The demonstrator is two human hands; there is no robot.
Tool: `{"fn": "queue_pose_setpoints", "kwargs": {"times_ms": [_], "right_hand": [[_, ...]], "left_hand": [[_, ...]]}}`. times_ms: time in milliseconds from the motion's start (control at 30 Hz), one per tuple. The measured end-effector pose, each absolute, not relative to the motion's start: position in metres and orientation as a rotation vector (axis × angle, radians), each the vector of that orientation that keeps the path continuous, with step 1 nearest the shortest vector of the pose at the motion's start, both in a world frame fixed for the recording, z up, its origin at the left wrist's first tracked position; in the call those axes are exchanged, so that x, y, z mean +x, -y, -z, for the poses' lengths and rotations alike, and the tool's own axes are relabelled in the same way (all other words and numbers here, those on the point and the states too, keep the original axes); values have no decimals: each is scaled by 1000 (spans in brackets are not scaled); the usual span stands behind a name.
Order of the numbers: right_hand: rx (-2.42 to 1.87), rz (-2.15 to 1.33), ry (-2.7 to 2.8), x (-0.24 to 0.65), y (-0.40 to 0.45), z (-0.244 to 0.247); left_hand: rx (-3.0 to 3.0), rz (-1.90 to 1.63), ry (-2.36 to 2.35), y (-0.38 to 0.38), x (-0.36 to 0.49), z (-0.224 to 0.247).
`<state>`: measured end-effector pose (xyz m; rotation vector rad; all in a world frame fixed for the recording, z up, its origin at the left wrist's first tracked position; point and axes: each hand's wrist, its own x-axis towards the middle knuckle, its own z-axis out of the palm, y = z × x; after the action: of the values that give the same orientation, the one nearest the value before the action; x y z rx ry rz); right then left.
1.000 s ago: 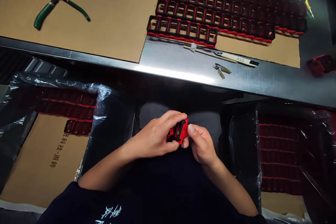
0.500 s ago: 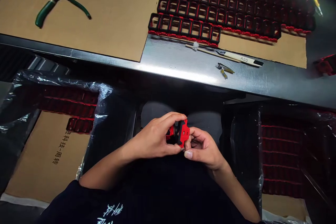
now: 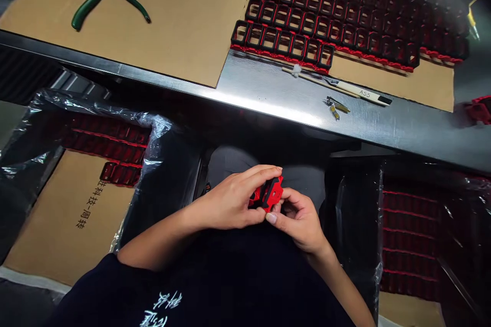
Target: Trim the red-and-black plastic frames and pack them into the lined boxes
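Note:
Above my lap, my left hand point(image 3: 233, 199) is closed around a small red and black plastic part point(image 3: 274, 194), fingers over its top and thumb at its lower edge. The part's red face is turned to the right and shows a small hole. My right hand point(image 3: 301, 218) is closed at the part's lower right side, thumb tip against the edge and curled fingers partly hidden behind it. Beyond my hands, a nail clipper point(image 3: 337, 107), a white-handled knife point(image 3: 362, 93) marked A55 and a thin stick with a white tuft point(image 3: 296, 70) lie on the metal table.
Rows of black and red frames point(image 3: 282, 41) stand on cardboard at the back. Green-handled pliers point(image 3: 88, 10) lie on a cardboard sheet point(image 3: 184, 15) at left. Plastic-lined bins with similar parts flank me, a left bin point(image 3: 157, 125) and a right bin point(image 3: 379, 245). Yellow-handled tweezers point(image 3: 472, 19) lie far right.
The camera view has shifted, so the table's things appear farther right. The held part is tilted more, and my right thumb has come up against its lower edge.

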<state>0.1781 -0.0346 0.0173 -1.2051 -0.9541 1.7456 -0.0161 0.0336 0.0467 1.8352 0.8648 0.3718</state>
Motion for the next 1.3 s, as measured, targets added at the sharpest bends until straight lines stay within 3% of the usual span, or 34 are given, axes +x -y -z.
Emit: {"fn": "queue_pose_setpoints", "kwargs": {"times_ms": [667,1300], "right_hand": [[-1336,-1640,1034,175,35,-13],[-1224,-1718,746,173,39,-7]], "left_hand": [[1778,-309,-504,-55,-21,-22],[1603,-501,-881,-16,-17,-11]]}}
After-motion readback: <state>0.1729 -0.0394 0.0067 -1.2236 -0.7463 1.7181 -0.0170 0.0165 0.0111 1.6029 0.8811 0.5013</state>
